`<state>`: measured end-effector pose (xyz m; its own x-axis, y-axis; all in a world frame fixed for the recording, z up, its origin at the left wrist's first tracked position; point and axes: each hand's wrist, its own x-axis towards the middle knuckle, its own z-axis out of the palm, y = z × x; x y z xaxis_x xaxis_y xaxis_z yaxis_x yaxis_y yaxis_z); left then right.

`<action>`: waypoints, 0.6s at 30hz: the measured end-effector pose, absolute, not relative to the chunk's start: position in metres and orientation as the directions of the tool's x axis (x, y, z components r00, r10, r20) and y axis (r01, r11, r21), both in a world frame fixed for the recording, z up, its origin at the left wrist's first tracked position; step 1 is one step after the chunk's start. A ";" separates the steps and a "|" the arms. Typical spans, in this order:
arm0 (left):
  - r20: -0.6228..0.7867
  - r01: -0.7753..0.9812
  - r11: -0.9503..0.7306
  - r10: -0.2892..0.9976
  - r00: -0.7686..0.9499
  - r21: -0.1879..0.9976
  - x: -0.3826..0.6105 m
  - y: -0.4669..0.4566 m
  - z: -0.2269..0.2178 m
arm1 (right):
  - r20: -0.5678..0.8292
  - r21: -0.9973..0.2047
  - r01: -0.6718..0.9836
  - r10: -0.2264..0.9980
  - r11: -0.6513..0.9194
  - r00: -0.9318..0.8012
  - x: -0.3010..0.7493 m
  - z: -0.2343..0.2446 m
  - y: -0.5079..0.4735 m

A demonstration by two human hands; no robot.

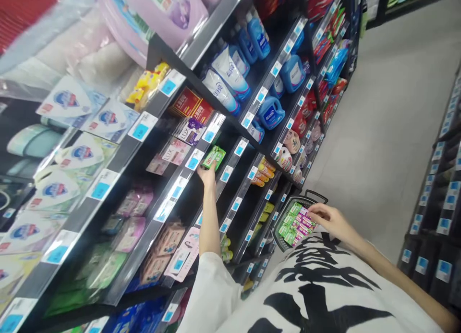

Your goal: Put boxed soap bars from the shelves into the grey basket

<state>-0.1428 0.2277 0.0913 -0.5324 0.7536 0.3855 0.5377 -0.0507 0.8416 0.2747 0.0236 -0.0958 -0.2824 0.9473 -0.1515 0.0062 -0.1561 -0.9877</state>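
My left hand point(208, 175) reaches into a shelf compartment, its thumb and fingers closed on a green soap box point(214, 157). The box sits at the shelf's front edge, behind the price label strip. My right hand point(326, 216) is lower right, near my shirt, over the near side of a dark shopping basket point(277, 234). Its fingers are loosely bent and apart, and I see nothing held in them. Several green soap packs point(288, 227) and purple-pink packs point(303, 222) lie in the basket.
Lux soap boxes point(190, 130) and red boxes point(194, 104) stand on the shelf left of my left hand. Blue detergent bottles point(272, 113) fill shelves farther along. White-labelled soap packs point(82, 153) are at left. A grey aisle floor point(378, 107) runs between this rack and another shelf point(437, 193).
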 end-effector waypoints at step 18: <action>0.396 0.870 -0.004 0.892 -0.220 0.492 -0.139 0.325 0.106 | -0.199 -0.980 0.036 0.967 -0.196 -0.158 0.286 -0.101 0.041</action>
<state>-0.1387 0.3246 0.1060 -0.2200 0.8917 0.3956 0.8705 -0.0036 0.4922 0.2857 0.0414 -0.1009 -0.1581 0.9671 -0.1991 0.0364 -0.1958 -0.9800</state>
